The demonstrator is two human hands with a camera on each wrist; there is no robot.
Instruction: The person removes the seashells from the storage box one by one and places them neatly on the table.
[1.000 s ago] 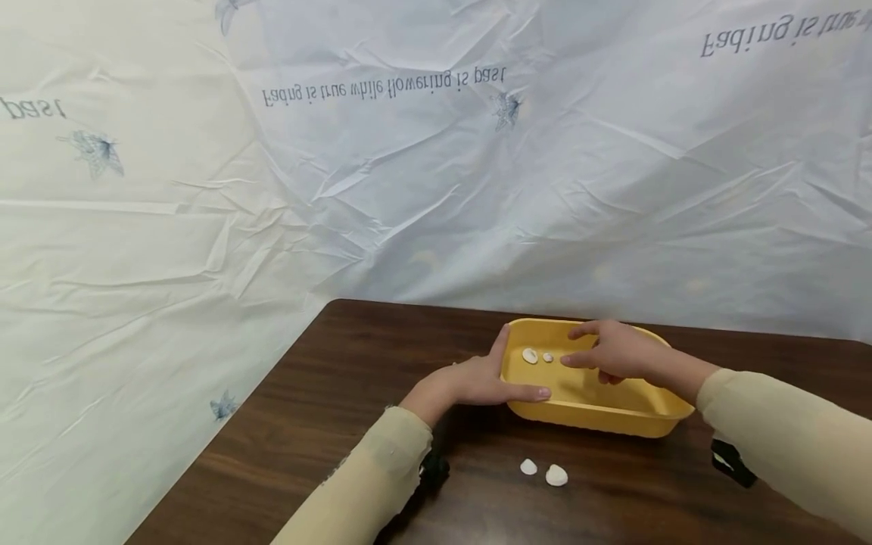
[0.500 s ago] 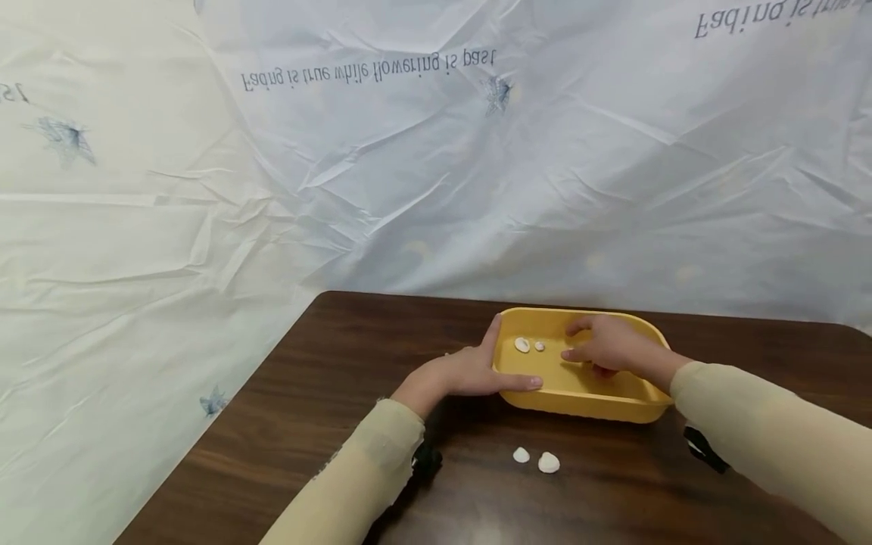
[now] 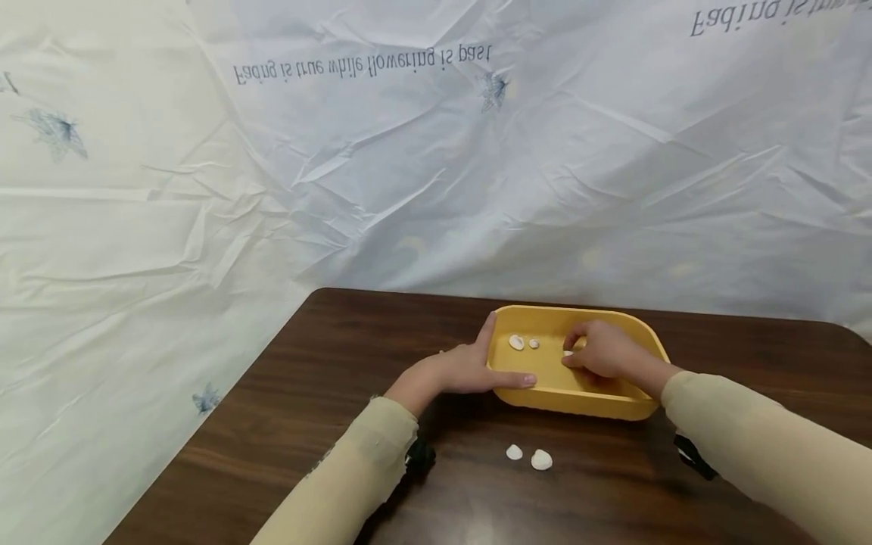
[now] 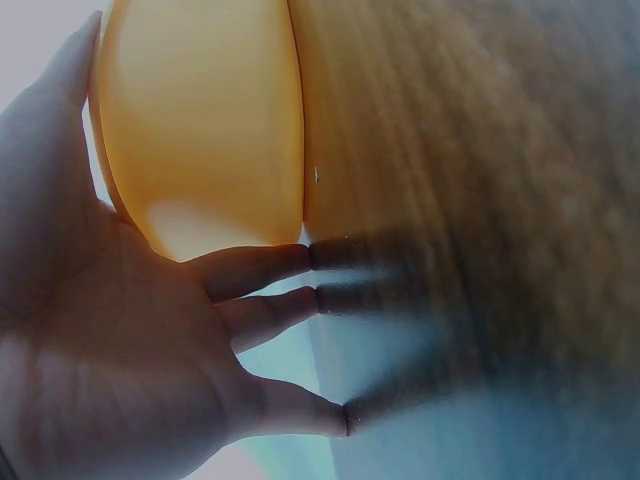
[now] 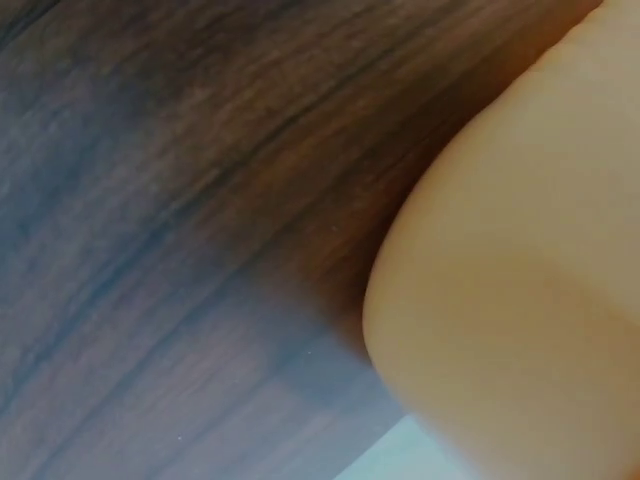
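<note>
In the head view, a yellow plastic tray stands on the table. My left hand braces its left end, thumb lying over the near rim. The left wrist view shows the left hand with fingers straight and spread, some beside the tray wall, fingertips down at the table. My right hand reaches into the tray and pinches a small white seashell between thumb and forefinger, partly hidden. Two more shells, a larger shell and a tiny shell, lie in the tray to the left.
Two white seashells, a smaller one and a larger one, lie on the dark wooden table in front of the tray. A white printed sheet hangs behind. The right wrist view shows the tray's outer wall.
The right hand's thumb and forefinger have come together on a small shell inside the tray. The left hand stays at the tray's end. The head view has shifted slightly.
</note>
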